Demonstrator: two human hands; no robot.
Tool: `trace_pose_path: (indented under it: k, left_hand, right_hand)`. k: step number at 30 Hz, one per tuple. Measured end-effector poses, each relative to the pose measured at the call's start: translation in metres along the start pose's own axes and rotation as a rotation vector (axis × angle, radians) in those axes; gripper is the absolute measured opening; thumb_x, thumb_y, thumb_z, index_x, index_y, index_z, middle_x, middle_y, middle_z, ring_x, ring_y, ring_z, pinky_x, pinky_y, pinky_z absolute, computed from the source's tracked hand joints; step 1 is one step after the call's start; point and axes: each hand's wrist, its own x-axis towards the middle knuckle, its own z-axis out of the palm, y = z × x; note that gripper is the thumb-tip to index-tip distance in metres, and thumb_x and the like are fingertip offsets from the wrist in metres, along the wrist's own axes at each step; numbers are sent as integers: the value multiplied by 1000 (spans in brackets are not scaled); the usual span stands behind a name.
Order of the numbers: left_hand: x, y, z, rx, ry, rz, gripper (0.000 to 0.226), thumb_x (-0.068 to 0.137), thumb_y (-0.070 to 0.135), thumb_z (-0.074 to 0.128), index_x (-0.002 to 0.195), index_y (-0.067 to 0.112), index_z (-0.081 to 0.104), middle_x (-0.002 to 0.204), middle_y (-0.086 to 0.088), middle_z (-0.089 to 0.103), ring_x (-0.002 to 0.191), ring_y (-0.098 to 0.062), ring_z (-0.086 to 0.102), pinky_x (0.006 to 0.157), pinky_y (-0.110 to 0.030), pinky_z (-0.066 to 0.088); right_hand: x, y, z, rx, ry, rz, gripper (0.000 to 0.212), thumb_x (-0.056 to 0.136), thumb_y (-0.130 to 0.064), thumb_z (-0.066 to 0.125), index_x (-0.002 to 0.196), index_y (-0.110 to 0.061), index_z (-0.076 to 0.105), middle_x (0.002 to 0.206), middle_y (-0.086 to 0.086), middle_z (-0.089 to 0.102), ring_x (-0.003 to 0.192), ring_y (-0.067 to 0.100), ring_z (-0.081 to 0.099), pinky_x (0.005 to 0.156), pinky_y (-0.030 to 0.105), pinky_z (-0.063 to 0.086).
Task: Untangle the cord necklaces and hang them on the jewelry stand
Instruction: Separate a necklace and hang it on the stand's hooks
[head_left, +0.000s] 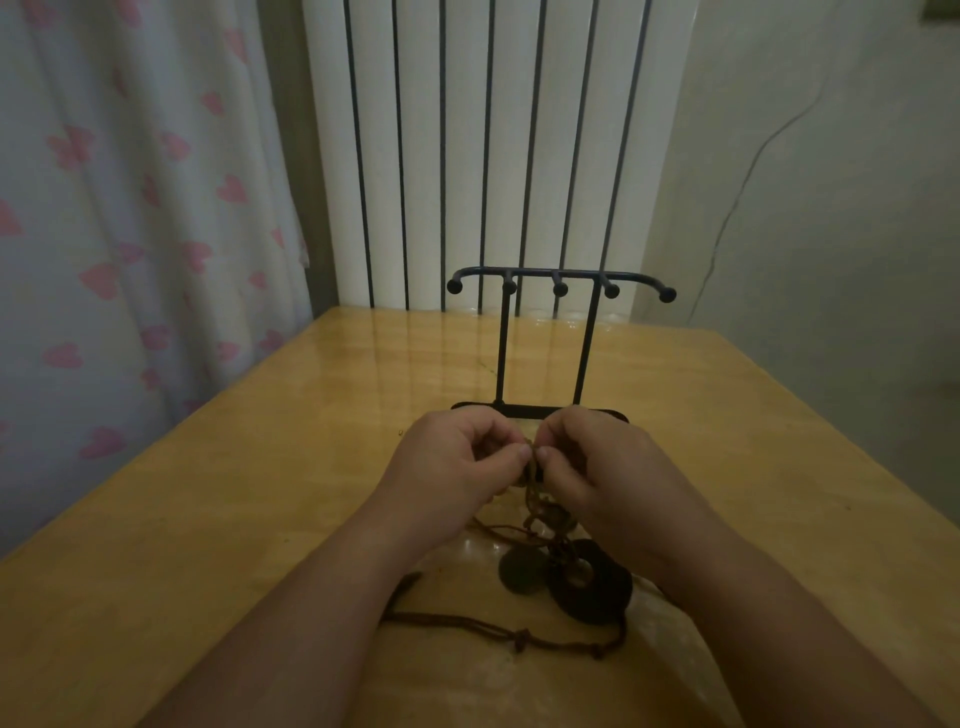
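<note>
- Head view: my left hand (457, 457) and right hand (597, 462) sit close together, thumbs nearly touching, both pinching the tangled cord necklaces (535, 499) at a knot.
- Tangle hangs from my fingers down to the wooden table (260, 493); dark ring pendant (592, 582) and oval pendant (519, 569) lie on it, one cord loop (519, 634) trailing toward me.
- Jewelry stand (561, 283) just behind my hands, pegs bare.
- Risk: pulling hard probably tightens the knot; lifting could drag the pendants and snag that loop; hands may bump the stand base.

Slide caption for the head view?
Left hand and right hand pinch tangled cord necklaces before the bare jewelry stand on a wooden table.
</note>
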Motion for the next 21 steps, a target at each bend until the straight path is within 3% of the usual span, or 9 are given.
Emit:
trace_pose_path:
  k: [21]
  left_hand:
    - [2,-6,1,26,-53,15,21,88,14,63,73,28,62,62,10,56,56,1,49,52,-13,40]
  right_hand:
    - [1,-8,-2,-176,-57,-45,2,96,-31,52,93,-31,53,84,-13,53,75,5,53,71,27,52]
